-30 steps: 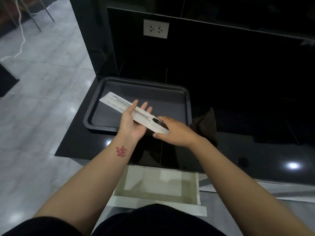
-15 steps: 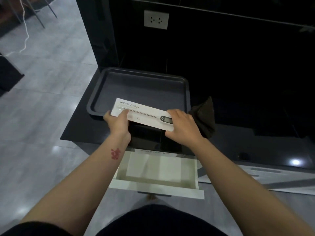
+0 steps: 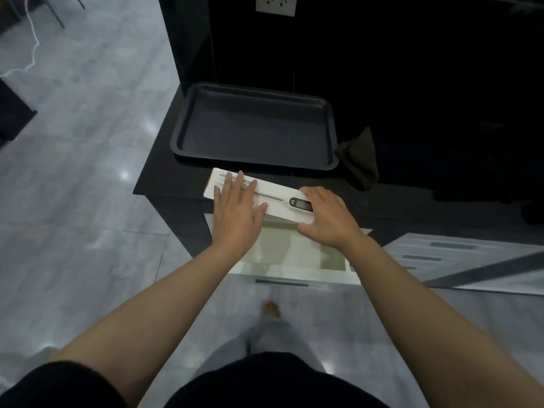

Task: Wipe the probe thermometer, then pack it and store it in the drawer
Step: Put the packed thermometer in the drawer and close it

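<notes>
Probe thermometer (image 3: 294, 201) is already in its white pack (image 3: 276, 201), which sits at the front edge of the black table (image 3: 164, 184), just over the open drawer (image 3: 294, 254). My left hand (image 3: 237, 214) lies flat on the pack's left half w/ fingers spread, right hand (image 3: 326, 219) clamps the other end, fingers curled round it. Wiping & packing look done, I'd say; left: lower it into the drawer & shut it. Dark tray (image 3: 179, 142) and brown cloth (image 3: 357, 160) sit behind, out of the way.
</notes>
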{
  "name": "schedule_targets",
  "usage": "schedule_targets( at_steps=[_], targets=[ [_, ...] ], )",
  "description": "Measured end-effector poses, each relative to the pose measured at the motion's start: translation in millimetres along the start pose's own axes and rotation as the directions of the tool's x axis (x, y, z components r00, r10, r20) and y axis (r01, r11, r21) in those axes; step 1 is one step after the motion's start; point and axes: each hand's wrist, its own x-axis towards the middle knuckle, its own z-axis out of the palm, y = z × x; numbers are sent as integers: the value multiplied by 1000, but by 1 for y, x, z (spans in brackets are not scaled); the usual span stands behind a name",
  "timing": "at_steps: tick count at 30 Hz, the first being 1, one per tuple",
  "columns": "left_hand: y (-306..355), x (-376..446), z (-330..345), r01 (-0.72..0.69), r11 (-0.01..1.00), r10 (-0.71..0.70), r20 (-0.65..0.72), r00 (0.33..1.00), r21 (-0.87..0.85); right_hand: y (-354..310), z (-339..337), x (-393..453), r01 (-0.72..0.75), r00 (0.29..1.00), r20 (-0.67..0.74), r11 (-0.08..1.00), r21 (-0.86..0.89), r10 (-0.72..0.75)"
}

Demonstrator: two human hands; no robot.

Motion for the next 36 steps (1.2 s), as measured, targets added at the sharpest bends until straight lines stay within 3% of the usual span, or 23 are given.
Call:
schedule_targets(
  at_steps=[12,17,25,29,36],
  targets=[
    [-8,-81,38,-239,953,174,309,935,186,19,48,-68,-57,988,146,998,30,52],
    [-4,-80,63,-224,955,123,430,894,193,36,69,-65,-83,976,205,996,17,78],
    [2,-62,105,-22,985,-78,565,822,169,69,98,-26,-60,943,323,997,-57,75],
    [-1,-35,125,10,975,-145,600,786,223,83,116,0,-81,925,368,996,-49,93],
    [-20,6,170,0,950,-234,715,659,311,108,162,34,-65,899,429,995,-72,90]
  ],
)
